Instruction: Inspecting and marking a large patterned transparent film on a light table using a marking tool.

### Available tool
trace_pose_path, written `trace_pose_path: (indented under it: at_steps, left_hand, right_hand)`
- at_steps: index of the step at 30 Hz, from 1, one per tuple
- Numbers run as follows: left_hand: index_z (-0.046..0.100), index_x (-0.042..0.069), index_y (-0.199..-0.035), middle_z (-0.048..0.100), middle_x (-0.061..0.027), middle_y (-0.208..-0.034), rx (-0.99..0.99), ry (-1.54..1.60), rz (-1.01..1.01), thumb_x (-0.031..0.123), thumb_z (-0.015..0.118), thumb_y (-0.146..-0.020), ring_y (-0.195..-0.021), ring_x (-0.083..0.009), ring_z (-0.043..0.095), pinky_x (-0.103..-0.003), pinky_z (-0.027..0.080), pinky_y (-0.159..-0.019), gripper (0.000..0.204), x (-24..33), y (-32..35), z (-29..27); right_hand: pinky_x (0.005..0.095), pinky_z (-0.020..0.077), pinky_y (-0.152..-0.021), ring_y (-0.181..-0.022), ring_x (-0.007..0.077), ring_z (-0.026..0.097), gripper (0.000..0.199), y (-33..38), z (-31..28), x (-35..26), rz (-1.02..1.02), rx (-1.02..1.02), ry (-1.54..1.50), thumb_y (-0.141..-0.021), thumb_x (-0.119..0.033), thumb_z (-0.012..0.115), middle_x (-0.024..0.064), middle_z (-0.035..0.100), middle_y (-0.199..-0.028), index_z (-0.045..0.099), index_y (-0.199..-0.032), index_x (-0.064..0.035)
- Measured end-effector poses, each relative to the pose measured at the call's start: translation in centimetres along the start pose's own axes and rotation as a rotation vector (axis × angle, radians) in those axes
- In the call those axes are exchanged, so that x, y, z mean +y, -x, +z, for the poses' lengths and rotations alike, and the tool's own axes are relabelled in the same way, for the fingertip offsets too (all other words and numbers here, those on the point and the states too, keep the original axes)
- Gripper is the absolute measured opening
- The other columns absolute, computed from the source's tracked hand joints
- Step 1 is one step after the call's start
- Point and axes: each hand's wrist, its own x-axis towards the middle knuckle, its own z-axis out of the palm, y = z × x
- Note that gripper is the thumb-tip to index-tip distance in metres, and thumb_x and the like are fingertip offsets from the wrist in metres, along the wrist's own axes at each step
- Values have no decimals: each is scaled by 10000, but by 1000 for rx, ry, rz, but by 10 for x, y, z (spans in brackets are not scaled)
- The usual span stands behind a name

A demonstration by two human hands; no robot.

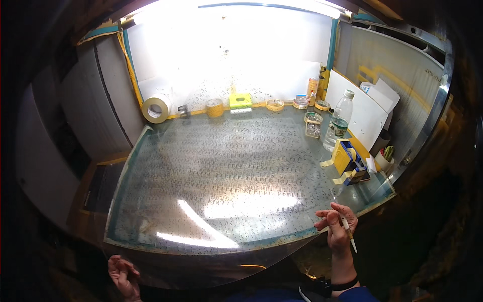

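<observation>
A large clear sheet (pixel 226 171) with rows of small dark marks lies over the glass-topped table, and its near edge bows out past the table's front. My left hand (pixel 123 277) is at the sheet's near left corner, its fingers curled closed on the edge. Over the table's near right edge, my right hand (pixel 338 229) has a slim white pointed tool (pixel 348 234) tucked between its fingers, the tip pointing down. The thumb and fingers of that hand come close to the sheet's right edge; whether they touch it I cannot tell.
Tape rolls (pixel 215 107), a yellow-green box (pixel 240 101) and a large roll (pixel 156 108) line the back. On the right stand a plastic bottle (pixel 338 121), a clear jar (pixel 313 125), a blue and yellow tape dispenser (pixel 348 161) and a cup (pixel 384 160). A bright lamp hangs above.
</observation>
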Motion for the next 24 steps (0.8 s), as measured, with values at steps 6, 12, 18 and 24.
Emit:
trace_pose_path:
  at_steps: [6,12,18,24]
  left_hand:
    - [500,80,-1081,540,-6,-715,-6,-48,34,138,561,-887,-547,-62,486,-171,399,-486,212,3,0,3]
    - [493,81,-1092,528,-1,-717,-4,-25,40,150,561,-889,-552,-59,474,-178,402,-497,224,-1,-1,1]
    - [506,89,-1097,533,-4,-736,23,-40,32,160,567,-885,-606,-63,497,-184,414,-514,232,-6,-3,-1]
    - [508,94,-1095,543,-11,-748,8,-17,17,149,569,-881,-626,-76,514,-201,436,-518,229,-9,-5,-7]
  right_hand:
    - [306,530,-512,-577,239,646,276,1,1,3,-1,66,-40,-858,-180,604,231,645,-827,537,-1091,-49]
    - [321,531,-501,-581,238,647,295,3,2,6,-55,129,-78,-850,-193,615,217,649,-824,529,-1091,-46]
    - [297,527,-501,-566,229,643,292,4,2,10,-94,143,-132,-846,-191,620,208,652,-822,530,-1088,-53]
    - [294,520,-493,-547,224,634,274,6,1,10,-122,182,-142,-853,-177,607,206,649,-821,529,-1088,-58]
